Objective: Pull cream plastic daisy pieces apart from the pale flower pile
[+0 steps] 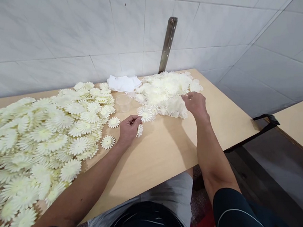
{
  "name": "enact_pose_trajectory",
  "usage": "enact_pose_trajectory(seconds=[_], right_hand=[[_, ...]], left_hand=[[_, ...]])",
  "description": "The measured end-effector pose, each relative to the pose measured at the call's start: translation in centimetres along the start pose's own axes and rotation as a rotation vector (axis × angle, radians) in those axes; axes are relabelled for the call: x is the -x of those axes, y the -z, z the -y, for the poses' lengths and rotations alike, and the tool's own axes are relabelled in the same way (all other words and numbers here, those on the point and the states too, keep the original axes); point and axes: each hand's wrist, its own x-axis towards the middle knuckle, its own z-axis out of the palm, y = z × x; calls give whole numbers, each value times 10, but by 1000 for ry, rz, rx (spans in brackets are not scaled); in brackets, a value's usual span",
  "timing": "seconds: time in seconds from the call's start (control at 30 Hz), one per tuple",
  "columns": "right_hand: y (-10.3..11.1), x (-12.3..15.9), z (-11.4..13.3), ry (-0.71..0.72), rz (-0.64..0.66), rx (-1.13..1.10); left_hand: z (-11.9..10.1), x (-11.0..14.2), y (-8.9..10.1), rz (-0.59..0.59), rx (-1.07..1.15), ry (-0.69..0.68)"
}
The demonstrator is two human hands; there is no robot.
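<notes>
My left hand [128,130] is closed in a pinch at the middle of the table. A pale cream artificial flower [140,130] shows at its fingers, and another flower layer [146,115] lies by the fingertips. My right hand [195,103] reaches to the right side of a heap of whiter flower layers [164,89]. Its thumb and fingers are pinched together, and what lies between them is too small to make out. To the left of my left hand spreads a large pile of cream-yellow flowers [57,129], with two single flowers [108,142] near its edge.
White paper sheets [124,83] lie by the tiled wall [77,22]. A clear plastic piece [123,102] rests between the piles. A metal bracket [168,45] stands behind the heap. A second table [302,116] is at the right, beyond a black strap [271,120].
</notes>
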Motion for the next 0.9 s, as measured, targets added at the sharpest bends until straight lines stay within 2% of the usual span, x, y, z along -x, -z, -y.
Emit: enact_pose_trajectory(seconds=[0.07,0.1,0.23,0.3,0.37,0.47,0.67,0.8,0.9], right_hand=[[0,6,11,-31,-59,-4],[-2,14,18,-19,-7,-74],[-20,59,46,-22,560,-439],[-31,76,56,-9,739,-496],[-40,86,63,2,817,-490],[-48,89,67,-8,803,-453],[-51,88,61,3,629,-380],[-45,79,50,16,494,-338],[-32,63,36,-23,334,-320]], left_hand=[[-1,1,-1,-2,-4,-18],[-2,1,-1,-1,-7,-23],[-5,4,-3,23,-10,-29],[-5,5,-4,44,-11,-37],[-4,6,-3,68,-17,-47],[-4,6,-2,96,-17,-51],[-7,6,-3,96,-5,2],[-8,6,-1,89,-58,-36],[-7,4,0,70,-83,-27]])
